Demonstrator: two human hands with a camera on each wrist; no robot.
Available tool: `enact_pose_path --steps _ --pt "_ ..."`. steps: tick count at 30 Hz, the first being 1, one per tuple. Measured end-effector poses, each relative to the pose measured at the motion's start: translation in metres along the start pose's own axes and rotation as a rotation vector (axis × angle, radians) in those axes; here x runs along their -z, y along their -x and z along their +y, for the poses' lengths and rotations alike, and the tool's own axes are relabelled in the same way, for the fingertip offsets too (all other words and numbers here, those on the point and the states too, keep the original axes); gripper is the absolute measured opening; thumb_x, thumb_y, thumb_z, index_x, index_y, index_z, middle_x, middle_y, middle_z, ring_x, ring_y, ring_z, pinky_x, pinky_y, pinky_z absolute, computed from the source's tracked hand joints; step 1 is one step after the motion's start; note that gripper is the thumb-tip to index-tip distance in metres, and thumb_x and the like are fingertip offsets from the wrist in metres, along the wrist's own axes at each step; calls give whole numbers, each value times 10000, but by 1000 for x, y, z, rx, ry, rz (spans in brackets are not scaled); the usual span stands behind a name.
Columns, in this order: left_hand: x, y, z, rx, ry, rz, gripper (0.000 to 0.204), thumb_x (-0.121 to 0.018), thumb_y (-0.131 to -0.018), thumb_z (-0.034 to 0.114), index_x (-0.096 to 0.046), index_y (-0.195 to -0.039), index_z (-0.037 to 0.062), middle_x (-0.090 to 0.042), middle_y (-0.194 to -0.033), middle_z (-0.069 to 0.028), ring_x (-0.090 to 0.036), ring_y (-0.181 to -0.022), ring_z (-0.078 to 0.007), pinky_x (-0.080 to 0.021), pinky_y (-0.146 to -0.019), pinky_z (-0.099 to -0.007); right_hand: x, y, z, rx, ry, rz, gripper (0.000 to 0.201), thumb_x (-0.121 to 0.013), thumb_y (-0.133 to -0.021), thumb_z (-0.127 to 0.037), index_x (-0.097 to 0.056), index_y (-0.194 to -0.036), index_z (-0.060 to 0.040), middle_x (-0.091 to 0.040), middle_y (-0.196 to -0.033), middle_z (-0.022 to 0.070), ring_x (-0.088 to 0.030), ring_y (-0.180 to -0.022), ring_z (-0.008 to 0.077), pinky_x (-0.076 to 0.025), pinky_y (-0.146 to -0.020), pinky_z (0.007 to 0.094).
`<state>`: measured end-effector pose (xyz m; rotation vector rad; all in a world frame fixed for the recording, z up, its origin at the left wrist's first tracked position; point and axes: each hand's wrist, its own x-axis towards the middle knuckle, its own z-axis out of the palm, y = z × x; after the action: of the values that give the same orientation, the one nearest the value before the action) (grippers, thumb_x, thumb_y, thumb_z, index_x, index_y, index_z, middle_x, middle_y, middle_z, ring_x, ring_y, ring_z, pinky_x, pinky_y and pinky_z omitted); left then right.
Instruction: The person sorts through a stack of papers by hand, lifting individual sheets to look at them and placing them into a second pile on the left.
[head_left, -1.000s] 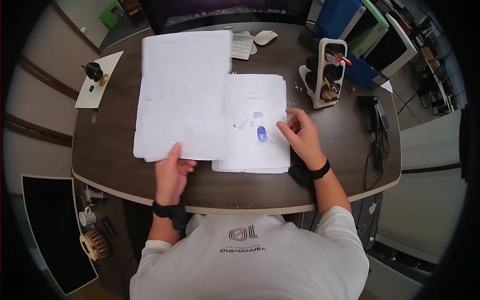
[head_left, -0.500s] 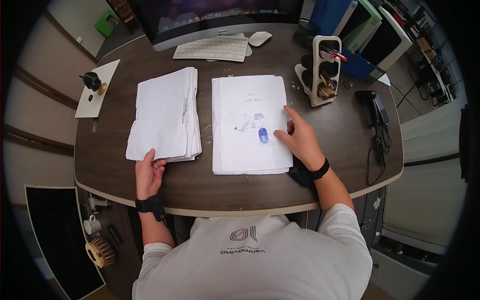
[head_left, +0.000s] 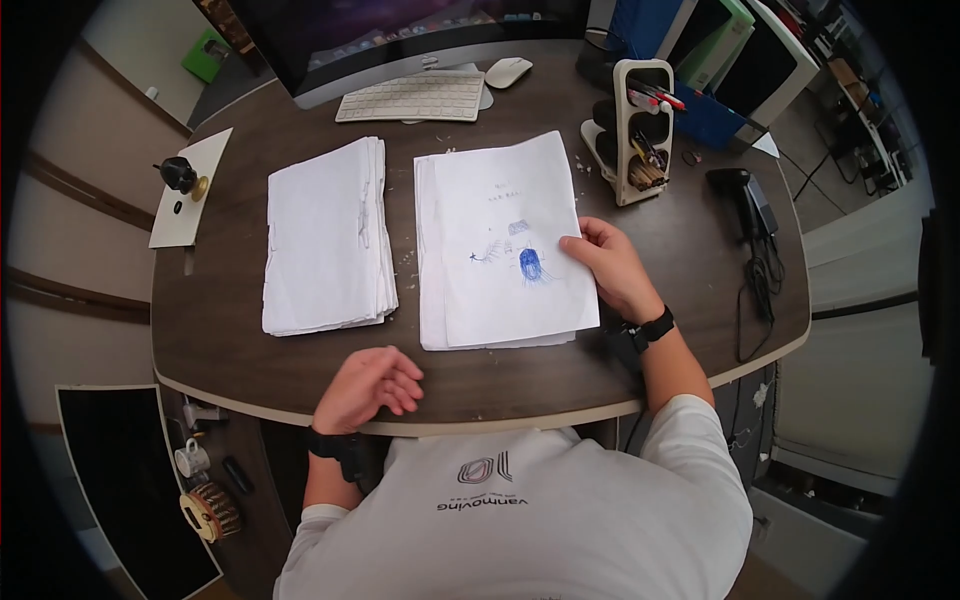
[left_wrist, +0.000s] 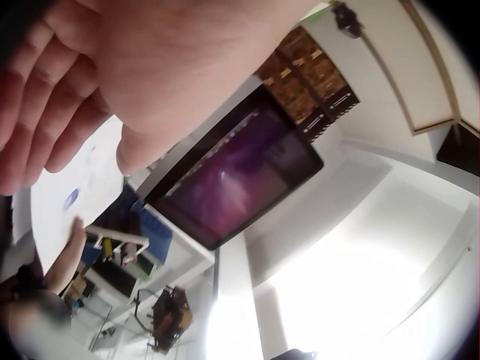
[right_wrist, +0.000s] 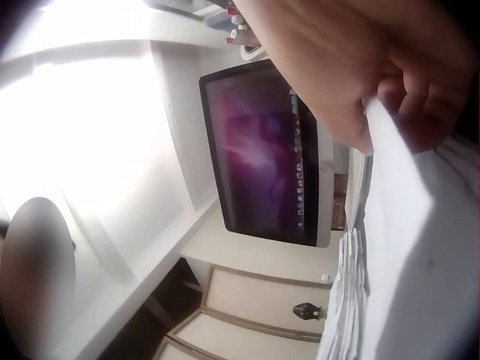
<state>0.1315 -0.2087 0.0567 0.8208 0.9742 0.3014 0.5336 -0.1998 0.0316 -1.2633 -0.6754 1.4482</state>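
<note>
In the head view, a sheet with blue pen drawings (head_left: 500, 290) lies raised at its right side over the right-hand paper stack (head_left: 430, 300). My right hand (head_left: 615, 265) pinches that sheet's right edge, thumb on top; the right wrist view shows the lifted paper (right_wrist: 397, 187) between thumb and fingers of the hand (right_wrist: 375, 75). My left hand (head_left: 372, 388) hovers near the desk's front edge, fingers loosely bent and holding nothing, below the left-hand paper stack (head_left: 315, 240). The left wrist view shows that hand (left_wrist: 150, 67) without paper in it.
Behind the stacks are a keyboard (head_left: 410, 98), a mouse (head_left: 508, 72) and a monitor (head_left: 400, 40). A pen holder (head_left: 640, 130) stands at the back right, and a corded black device (head_left: 745, 215) lies farther right. Paper scraps dot the desk (head_left: 480, 385).
My left hand has let go of the left-hand stack and moved right, towards the desk's front edge. My right hand has lifted the drawn sheet's right side.
</note>
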Motion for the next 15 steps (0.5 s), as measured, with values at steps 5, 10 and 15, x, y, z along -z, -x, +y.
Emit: enact_pose_path --steps 5,10,15 --pt "-56 -45 -2 149 7 -366 468 -381 -1135 342 -600 -1270 -48 -734 -1098 -183 -748 -875 -213 -606 -705 -281 1 0 3 32 8 -36 246 -665 -967 -44 -602 -1190 37 -694 -1059 74 -676 -899 116 -572 -824 278" --pt "-90 -66 -6 104 315 -329 450 -431 -1127 336 -510 -1389 -21 -687 -1211 -179 -721 -981 -220 -602 -764 -305 -8 7 1 79 -2 -94 240 -659 -977 -53 -601 -1199 17 -693 -1070 63 -671 -937 111 -567 -830 278" --pt "-92 -66 4 -134 286 -22 419 -521 -1101 283 -518 -1393 -18 -695 -1164 -151 -722 -948 -232 -597 -736 -300 -14 18 -16 70 124 -70 231 -687 -978 -108 -637 -1184 -16 -706 -985 24 -660 -831 83 -527 -709 228"
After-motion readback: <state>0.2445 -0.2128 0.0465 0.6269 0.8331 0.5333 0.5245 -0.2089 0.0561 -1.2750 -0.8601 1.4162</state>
